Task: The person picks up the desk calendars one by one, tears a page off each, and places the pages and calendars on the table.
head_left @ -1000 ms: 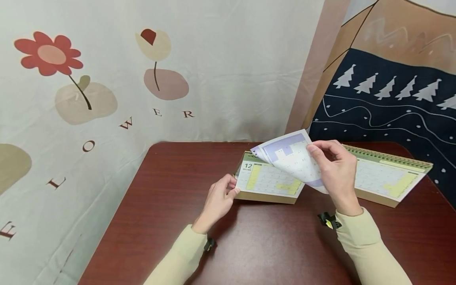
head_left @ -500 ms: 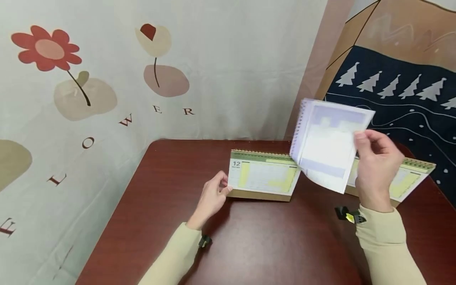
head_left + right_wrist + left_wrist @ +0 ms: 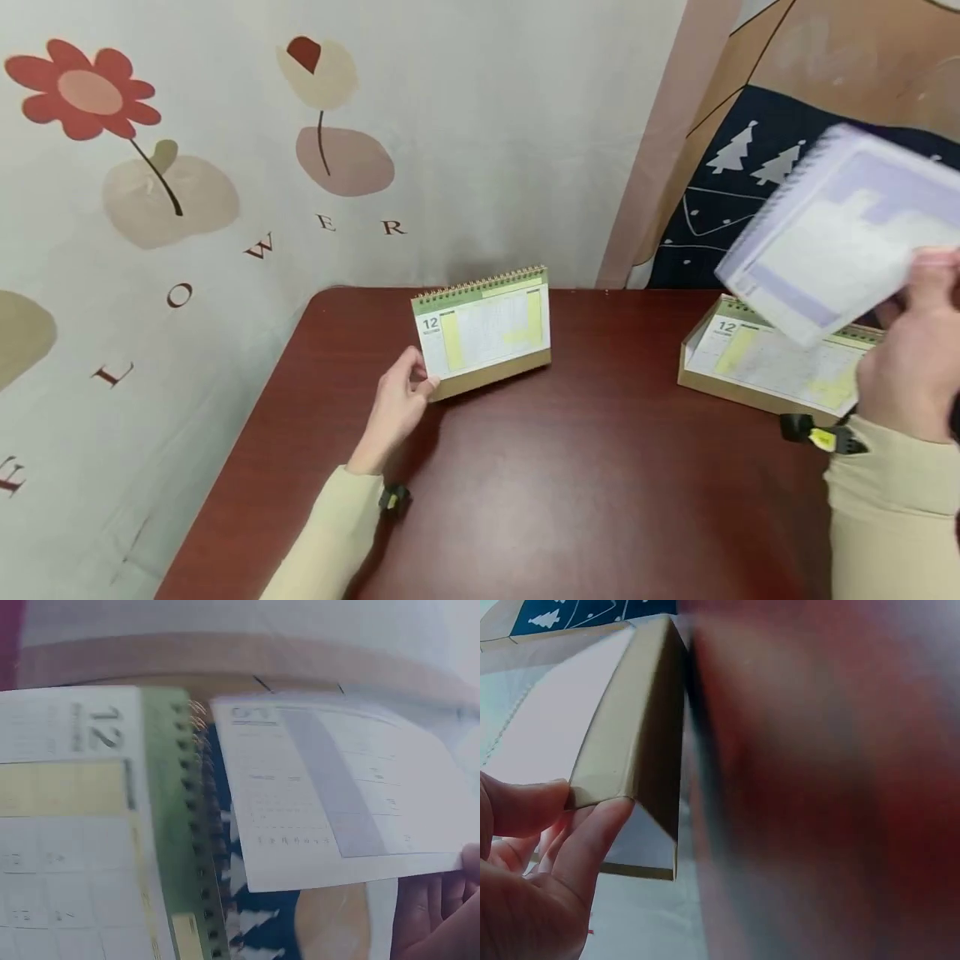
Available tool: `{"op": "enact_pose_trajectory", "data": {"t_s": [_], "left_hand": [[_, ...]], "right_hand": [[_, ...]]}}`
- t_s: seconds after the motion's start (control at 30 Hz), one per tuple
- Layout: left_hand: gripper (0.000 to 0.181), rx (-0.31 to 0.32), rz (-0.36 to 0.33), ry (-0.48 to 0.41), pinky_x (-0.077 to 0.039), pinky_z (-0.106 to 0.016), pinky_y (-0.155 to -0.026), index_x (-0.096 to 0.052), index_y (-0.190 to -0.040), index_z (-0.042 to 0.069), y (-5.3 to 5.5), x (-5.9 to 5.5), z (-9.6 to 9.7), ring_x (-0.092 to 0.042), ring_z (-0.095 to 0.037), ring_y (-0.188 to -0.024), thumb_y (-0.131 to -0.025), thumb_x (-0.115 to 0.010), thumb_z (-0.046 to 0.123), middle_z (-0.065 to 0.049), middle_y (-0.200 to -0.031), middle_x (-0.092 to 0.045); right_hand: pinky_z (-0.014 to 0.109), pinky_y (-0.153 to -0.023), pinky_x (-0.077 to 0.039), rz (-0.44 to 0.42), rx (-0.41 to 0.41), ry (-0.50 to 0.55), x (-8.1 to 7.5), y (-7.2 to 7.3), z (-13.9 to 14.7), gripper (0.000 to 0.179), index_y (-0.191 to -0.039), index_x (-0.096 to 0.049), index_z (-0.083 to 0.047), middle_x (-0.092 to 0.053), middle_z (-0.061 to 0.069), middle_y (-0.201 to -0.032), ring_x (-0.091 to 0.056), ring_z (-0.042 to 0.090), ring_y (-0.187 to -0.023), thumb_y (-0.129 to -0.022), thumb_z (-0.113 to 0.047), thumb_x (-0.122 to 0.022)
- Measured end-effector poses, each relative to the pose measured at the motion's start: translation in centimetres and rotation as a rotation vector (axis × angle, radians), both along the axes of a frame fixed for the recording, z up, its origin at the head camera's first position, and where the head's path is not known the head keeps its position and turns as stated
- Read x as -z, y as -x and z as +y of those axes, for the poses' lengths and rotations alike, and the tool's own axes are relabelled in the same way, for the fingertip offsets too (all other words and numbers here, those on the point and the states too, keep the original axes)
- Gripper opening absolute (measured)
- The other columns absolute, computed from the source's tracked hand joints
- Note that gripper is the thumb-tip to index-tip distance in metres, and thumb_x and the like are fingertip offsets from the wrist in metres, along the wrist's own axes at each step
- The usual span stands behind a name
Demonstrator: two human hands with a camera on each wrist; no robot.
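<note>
My left hand (image 3: pixel 397 408) pinches the lower left corner of a green-topped desk calendar (image 3: pixel 487 325) showing page 12. In the left wrist view, thumb and fingers grip the brown cardboard base (image 3: pixel 626 727). At the far right, my right hand (image 3: pixel 915 367) holds a loose white-and-purple calendar page (image 3: pixel 847 233) by its edge. A row of small notches runs along that page's left side, and it is blurred in the head view. Below the page stands a second desk calendar (image 3: pixel 787 362), also on page 12, partly hidden by the page and right hand.
The reddish-brown table (image 3: pixel 570 492) reaches back to a pale curtain (image 3: pixel 487 150) with printed flowers. A dark blue cloth (image 3: pixel 686 250) with white trees hangs behind the right side.
The right hand has carried the page off the left calendar, up and to the right. The left hand has moved its calendar leftward and turned it, so the two calendars stand farther apart.
</note>
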State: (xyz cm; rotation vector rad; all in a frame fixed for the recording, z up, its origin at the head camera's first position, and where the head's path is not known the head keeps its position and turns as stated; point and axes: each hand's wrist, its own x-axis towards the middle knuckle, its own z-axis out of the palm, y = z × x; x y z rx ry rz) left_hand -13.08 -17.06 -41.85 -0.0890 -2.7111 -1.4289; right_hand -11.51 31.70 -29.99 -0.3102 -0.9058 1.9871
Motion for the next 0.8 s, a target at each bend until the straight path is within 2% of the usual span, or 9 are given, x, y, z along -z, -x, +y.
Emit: {"op": "enact_pose_trajectory", "data": {"t_s": [0.03, 0.13, 0.27, 0.4, 0.5, 0.63, 0.8], "left_hand": [[0.023, -0.002, 0.001, 0.001, -0.050, -0.033, -0.065, -0.051, -0.093, 0.007, 0.2, -0.3, -0.1, -0.065, -0.021, -0.071, -0.092, -0.071, -0.003, -0.012, -0.095, -0.062], [0.023, 0.017, 0.005, 0.005, -0.050, -0.033, -0.067, -0.050, -0.093, 0.007, 0.4, -0.6, -0.1, -0.068, -0.022, -0.072, -0.093, -0.071, -0.003, -0.012, -0.094, -0.061], [0.022, 0.048, 0.011, -0.008, -0.052, -0.033, -0.069, -0.052, -0.092, 0.007, 0.8, -0.5, 0.1, -0.071, -0.025, -0.077, -0.091, -0.071, -0.004, -0.013, -0.095, -0.063], [0.022, 0.061, 0.023, -0.012, -0.052, -0.034, -0.069, -0.053, -0.092, 0.007, 1.1, -0.5, 0.3, -0.071, -0.025, -0.078, -0.091, -0.072, -0.004, -0.013, -0.095, -0.063], [0.021, 0.060, 0.022, -0.005, -0.051, -0.034, -0.069, -0.054, -0.092, 0.008, 1.2, -0.4, 0.4, -0.070, -0.024, -0.077, -0.091, -0.072, -0.003, -0.012, -0.095, -0.064], [0.021, 0.048, 0.018, -0.001, -0.050, -0.033, -0.069, -0.054, -0.092, 0.007, 1.2, -0.3, 0.3, -0.070, -0.023, -0.076, -0.091, -0.072, -0.003, -0.011, -0.094, -0.063], [0.021, 0.040, 0.017, -0.022, -0.050, -0.033, -0.068, -0.053, -0.092, 0.006, 1.1, -0.3, 0.2, -0.071, -0.025, -0.077, -0.090, -0.072, -0.004, -0.012, -0.094, -0.061]], "right_hand": [[0.026, -0.066, -0.061, -0.005, 0.018, -0.054, 0.1, -0.1, -0.4, 0.016, -0.105, -0.070, 0.005, -0.066, 0.017, -0.101, -0.071, 0.023, -0.085, -0.092, -0.002, -0.076], [0.022, -0.057, -0.059, -0.005, 0.057, -0.212, 0.6, -0.2, -2.3, 0.018, -0.097, -0.071, 0.012, -0.065, 0.017, -0.090, -0.068, 0.020, -0.073, -0.085, 0.002, -0.081], [0.018, -0.060, -0.057, 0.021, 0.019, -0.371, 1.6, -0.9, -4.3, 0.021, -0.096, -0.070, 0.017, -0.068, 0.016, -0.085, -0.064, 0.018, -0.068, -0.083, 0.005, -0.081], [0.018, -0.068, -0.053, -0.136, 0.029, -0.625, 2.6, -1.8, -6.2, 0.020, -0.103, -0.074, 0.011, -0.072, 0.006, -0.091, -0.066, 0.012, -0.072, -0.088, -0.001, -0.078], [0.014, -0.075, -0.052, -0.252, 0.077, -0.821, 3.1, -2.4, -7.3, 0.020, -0.108, -0.076, 0.006, -0.073, 0.002, -0.098, -0.068, 0.008, -0.081, -0.093, -0.007, -0.075], [0.012, -0.078, -0.053, -0.219, 0.054, -0.905, 3.9, -2.8, -8.4, 0.019, -0.108, -0.075, 0.007, -0.073, 0.004, -0.100, -0.070, 0.008, -0.089, -0.093, -0.005, -0.074], [0.011, -0.078, -0.052, -0.144, 0.010, -0.959, 4.6, -3.3, -9.8, 0.015, -0.105, -0.073, 0.012, -0.071, -0.004, -0.098, -0.067, 0.007, -0.089, -0.091, 0.005, -0.072]]}}
